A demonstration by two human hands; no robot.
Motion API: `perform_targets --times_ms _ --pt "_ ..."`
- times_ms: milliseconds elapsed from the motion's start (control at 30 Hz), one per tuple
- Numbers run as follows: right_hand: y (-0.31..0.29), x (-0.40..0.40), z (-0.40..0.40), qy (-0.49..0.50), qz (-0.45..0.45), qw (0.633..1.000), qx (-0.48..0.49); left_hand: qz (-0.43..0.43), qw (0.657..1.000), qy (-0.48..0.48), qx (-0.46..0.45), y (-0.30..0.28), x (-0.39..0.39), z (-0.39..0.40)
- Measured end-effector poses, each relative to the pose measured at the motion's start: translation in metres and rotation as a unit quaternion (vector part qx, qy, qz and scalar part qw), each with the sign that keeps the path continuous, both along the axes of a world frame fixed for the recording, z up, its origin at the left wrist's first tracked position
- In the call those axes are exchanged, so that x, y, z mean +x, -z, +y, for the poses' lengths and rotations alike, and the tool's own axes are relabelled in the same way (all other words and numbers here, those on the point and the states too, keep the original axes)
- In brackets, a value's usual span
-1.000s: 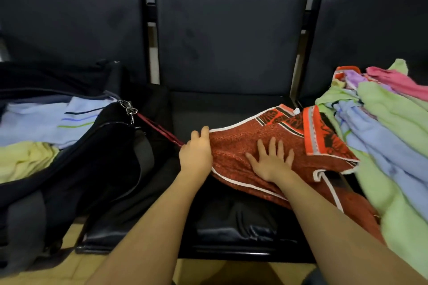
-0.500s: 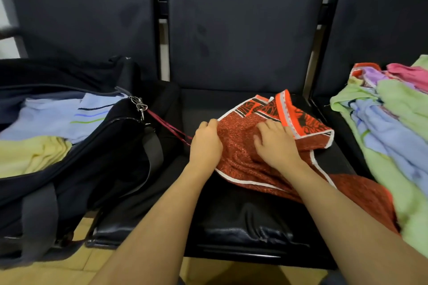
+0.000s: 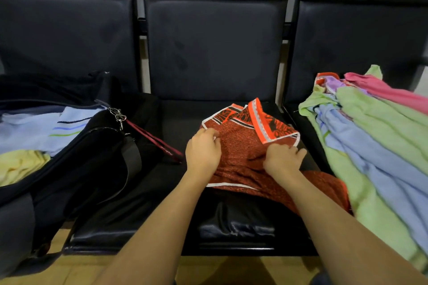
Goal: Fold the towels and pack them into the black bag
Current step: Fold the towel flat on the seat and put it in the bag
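under both hands (image 3: 243,152), red towel (image 3: 240,146)

Red towel (image 3: 243,146) with orange-black patterned border, white edging; black bag (image 3: 76,169); green, blue, pink towels (image 3: 370,146).

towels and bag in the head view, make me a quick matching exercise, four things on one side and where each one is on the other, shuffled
Things
1. red patterned towel
2. light blue striped towel
3. pink towel
4. black bag

Places
A. top of the pile on the right seat
B. on the left seat, unzipped
C. middle seat, under both hands
D. inside the bag, beside a yellow towel

Pairs: 1-C, 2-D, 3-A, 4-B
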State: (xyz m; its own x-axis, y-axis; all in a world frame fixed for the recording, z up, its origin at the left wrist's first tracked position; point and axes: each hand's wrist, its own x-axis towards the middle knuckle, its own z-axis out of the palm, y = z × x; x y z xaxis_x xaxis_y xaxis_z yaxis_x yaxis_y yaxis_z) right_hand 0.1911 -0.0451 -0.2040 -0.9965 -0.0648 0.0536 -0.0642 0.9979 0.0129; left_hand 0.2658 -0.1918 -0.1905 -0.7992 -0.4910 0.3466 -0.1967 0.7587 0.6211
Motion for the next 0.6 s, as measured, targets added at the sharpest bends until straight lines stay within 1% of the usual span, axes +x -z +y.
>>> perform_targets --times_ms 67,100,167,200,267,300,333,400,433,500,600 --pt "-0.001 -0.002 -0.002 -0.022 0.043 0.998 -0.029 -0.001 0.999 -0.014 -0.035 0.000 -0.001 -0.001" --pt "-0.002 -0.003 -0.003 -0.043 0.075 0.995 -0.053 0.003 0.999 -0.018 -0.036 -0.001 -0.001 -0.001" --pt "-0.008 -0.004 -0.007 -0.097 0.130 0.976 -0.148 0.021 0.999 -0.018 -0.018 -0.002 -0.002 -0.003" --pt "-0.011 -0.003 -0.009 -0.134 0.152 0.957 -0.208 0.036 0.999 -0.013 -0.001 -0.004 -0.002 -0.005" --pt "-0.018 0.001 -0.013 -0.212 0.220 0.903 -0.301 0.058 0.997 -0.010 0.040 -0.006 -0.003 -0.009" --pt "-0.022 0.003 -0.015 -0.236 0.249 0.878 -0.334 0.062 0.996 -0.014 0.058 -0.007 -0.004 -0.012" --pt "-0.027 0.005 -0.017 -0.247 0.260 0.855 -0.375 0.069 0.995 -0.017 0.074 -0.008 -0.004 -0.015" --pt "-0.037 0.007 -0.022 -0.260 0.235 0.812 -0.466 0.098 0.989 -0.007 0.112 -0.010 -0.005 -0.019" --pt "-0.041 0.008 -0.025 -0.268 0.218 0.802 -0.487 0.120 0.983 0.008 0.136 -0.012 -0.005 -0.019" --pt "-0.040 0.007 -0.031 -0.297 0.189 0.813 -0.464 0.152 0.971 0.061 0.175 -0.018 -0.005 -0.019" --pt "-0.034 0.008 -0.043 -0.346 0.108 0.834 -0.417 0.148 0.959 0.152 0.185 -0.021 -0.001 -0.018"
